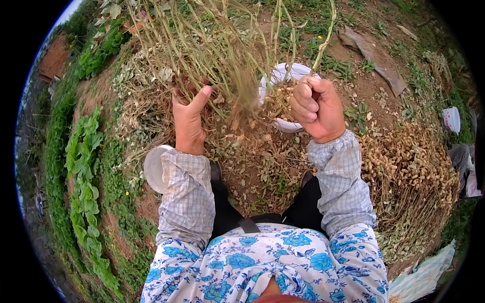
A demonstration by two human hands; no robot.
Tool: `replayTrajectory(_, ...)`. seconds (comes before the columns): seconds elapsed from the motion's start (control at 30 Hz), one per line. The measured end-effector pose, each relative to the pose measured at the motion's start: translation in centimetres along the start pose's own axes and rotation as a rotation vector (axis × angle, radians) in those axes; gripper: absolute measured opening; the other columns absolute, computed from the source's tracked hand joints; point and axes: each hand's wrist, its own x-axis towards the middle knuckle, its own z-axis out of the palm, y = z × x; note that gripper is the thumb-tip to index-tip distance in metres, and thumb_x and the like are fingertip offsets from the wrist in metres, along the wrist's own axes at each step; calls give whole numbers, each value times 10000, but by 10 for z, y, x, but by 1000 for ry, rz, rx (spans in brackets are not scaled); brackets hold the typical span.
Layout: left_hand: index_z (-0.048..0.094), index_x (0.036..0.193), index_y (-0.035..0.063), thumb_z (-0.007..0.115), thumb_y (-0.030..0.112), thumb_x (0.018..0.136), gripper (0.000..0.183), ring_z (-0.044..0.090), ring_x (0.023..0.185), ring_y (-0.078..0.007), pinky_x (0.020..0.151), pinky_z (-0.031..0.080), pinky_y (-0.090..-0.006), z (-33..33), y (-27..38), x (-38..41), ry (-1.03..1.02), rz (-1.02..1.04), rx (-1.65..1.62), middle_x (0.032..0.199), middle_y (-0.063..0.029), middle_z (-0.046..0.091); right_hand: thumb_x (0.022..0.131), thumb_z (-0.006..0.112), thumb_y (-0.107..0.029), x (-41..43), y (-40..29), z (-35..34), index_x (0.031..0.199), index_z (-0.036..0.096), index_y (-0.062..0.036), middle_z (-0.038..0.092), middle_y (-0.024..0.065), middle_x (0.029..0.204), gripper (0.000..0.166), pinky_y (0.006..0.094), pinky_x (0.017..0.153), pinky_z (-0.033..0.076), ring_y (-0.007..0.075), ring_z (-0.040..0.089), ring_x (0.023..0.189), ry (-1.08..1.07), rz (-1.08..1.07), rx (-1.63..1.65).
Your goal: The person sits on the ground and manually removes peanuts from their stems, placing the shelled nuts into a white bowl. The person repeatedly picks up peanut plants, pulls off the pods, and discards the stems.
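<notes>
My left hand (190, 123) grips a bunch of dried peanut stems (223, 57) near the root end, its thumb across them and its fingers mostly hidden. Tangled roots (240, 108) hang blurred between my two hands. My right hand (320, 108) is closed around a single peanut stem (324, 45) that rises past the top of the fist. Just beyond that hand, a white plastic bucket (291, 70) stands on the soil, partly covered by the hand. Peanuts (280, 100) show at the bucket's mouth; whether some still hang on roots, I cannot tell.
Pulled peanut plants with pods (409, 159) are heaped at my right. A white tub (154, 170) sits by my left forearm. Dry plant litter (140, 102) lies front left, beside leafy green plants (85, 163). A grey cloth strip (373, 60) and another bucket (451, 119) lie farther right.
</notes>
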Motion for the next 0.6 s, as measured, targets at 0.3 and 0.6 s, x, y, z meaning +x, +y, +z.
replayTrajectory(0.3, 528, 1203, 25, 738, -31, 782, 473, 660, 893, -161, 790, 547, -301, -7, -1, 3, 40, -38, 91, 1033, -64, 665, 914, 544, -107, -2, -4, 6, 911, 609, -32, 531, -14, 716, 99, 172, 414, 244, 12, 338, 482, 233, 146, -513)
replayTrajectory(0.6, 529, 1195, 28, 765, -18, 760, 498, 645, 914, -153, 817, 531, -298, -5, -5, 3, 20, -32, 123, 1042, -57, 661, 899, 499, -79, 5, 18, 5, 943, 628, -40, 504, -28, 660, 141, 180, 432, 232, 22, 340, 493, 215, 48, -746)
